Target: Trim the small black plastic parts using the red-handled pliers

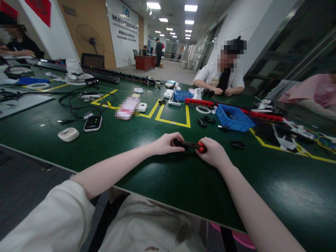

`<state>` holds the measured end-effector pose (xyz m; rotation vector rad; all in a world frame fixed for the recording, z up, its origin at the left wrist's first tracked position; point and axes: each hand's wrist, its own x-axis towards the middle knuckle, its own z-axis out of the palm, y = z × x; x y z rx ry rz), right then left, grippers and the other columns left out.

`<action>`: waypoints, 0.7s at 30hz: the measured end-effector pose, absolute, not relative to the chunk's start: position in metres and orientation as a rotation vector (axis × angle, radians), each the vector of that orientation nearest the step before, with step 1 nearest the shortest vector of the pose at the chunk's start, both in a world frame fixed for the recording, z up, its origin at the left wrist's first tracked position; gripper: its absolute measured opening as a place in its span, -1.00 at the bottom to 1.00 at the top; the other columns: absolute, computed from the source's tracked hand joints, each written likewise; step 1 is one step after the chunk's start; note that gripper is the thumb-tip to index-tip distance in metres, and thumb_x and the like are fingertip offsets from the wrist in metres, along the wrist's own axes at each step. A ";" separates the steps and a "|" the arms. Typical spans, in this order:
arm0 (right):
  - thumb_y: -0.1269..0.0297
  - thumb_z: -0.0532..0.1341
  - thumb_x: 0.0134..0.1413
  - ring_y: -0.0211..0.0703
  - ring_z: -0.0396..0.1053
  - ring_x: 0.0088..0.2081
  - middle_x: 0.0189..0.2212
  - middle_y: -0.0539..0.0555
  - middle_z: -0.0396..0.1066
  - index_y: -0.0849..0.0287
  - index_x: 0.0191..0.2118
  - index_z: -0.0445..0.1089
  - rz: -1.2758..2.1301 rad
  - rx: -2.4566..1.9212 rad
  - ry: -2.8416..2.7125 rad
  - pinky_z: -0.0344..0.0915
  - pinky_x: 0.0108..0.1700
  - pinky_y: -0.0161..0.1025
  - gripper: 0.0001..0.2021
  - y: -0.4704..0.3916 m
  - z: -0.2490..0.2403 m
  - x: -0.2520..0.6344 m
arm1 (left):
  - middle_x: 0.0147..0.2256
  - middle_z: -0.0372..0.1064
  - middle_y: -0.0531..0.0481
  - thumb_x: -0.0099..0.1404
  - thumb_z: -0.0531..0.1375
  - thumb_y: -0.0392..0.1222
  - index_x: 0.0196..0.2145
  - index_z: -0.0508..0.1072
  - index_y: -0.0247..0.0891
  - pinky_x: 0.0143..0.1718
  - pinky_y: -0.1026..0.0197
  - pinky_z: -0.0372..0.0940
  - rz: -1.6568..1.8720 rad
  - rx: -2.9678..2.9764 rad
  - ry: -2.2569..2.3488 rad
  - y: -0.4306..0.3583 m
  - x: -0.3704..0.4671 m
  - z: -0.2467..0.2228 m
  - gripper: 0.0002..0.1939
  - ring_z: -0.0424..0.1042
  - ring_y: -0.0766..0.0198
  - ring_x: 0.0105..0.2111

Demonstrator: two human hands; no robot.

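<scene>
Black, plastic-looking piece (179, 142): twelve o'clock, over green bench (162, 189), pinched in left fingers (176, 135). Red-and-black-handled tool (201, 147): piece's three o'clock, right fingers (208, 140) wrapped round it. Advisable: steady, aligned grip.

Before you, near centre, you hold a small black piece (180, 143) on the left and a red-orange-handled tool (201, 147) on the right, its narrow dark end pointing left toward the piece.
</scene>
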<state>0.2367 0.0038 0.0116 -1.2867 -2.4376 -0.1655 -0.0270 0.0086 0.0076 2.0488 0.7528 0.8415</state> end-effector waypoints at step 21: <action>0.25 0.21 0.03 0.00 0.36 -0.32 -0.38 0.09 0.37 0.07 -0.39 0.25 -0.062 -1.320 -2.436 0.28 -0.32 -0.12 -0.91 0.005 0.014 0.236 | -0.09 0.49 -0.07 0.30 0.29 -0.13 -0.01 0.43 -0.28 -0.18 0.21 0.36 0.812 2.128 0.691 0.007 -0.026 0.015 -0.67 0.49 0.24 -0.19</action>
